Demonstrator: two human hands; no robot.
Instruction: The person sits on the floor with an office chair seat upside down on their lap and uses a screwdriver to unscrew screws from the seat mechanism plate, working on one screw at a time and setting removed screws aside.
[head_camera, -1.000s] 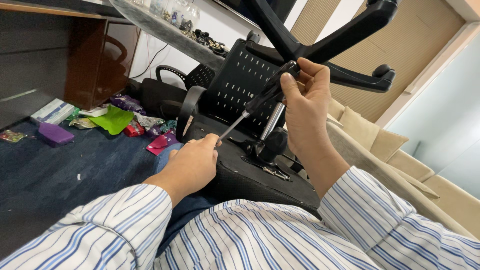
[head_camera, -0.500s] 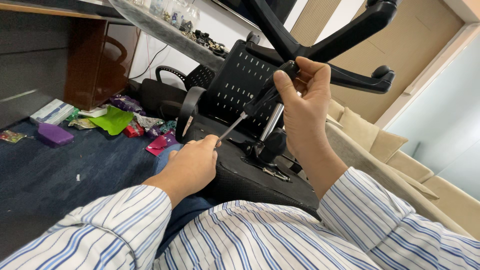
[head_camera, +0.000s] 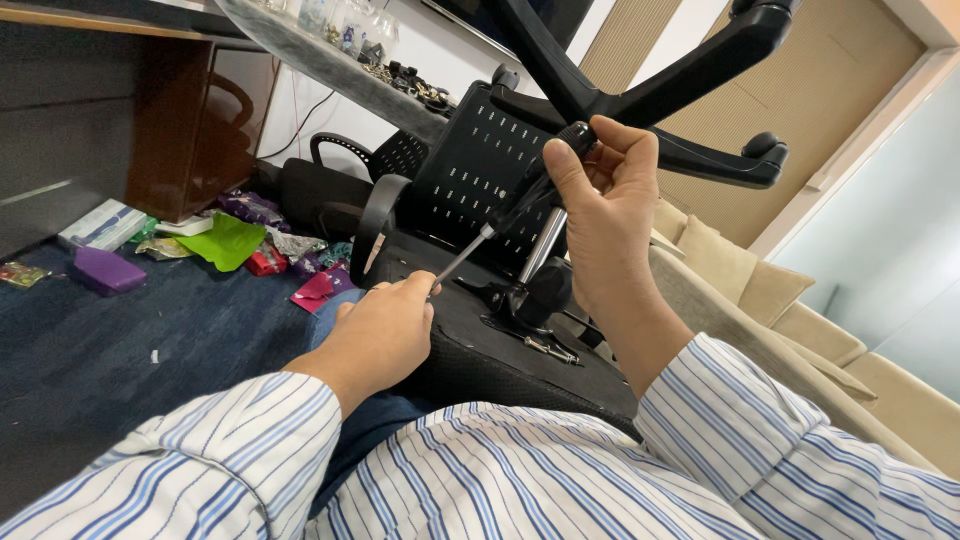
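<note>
Screwdriver (head_camera: 505, 220) work on the overturned chair (head_camera: 480, 340) looks midway: the base (head_camera: 640, 95) and gas column (head_camera: 543, 243) are mounted. Right hand (head_camera: 605, 215) clenches the black handle up high; its shaft slants down-left to the tip, which the left hand (head_camera: 385, 335), fingers curled, steadies against the seat underside. Whether a screw is seated there cannot be told.

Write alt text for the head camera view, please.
The right hand grips a screwdriver by its black handle, its tip at the left hand, which rests on an upturned black office chair. Colourful wrappers litter the blue carpet behind.
</note>
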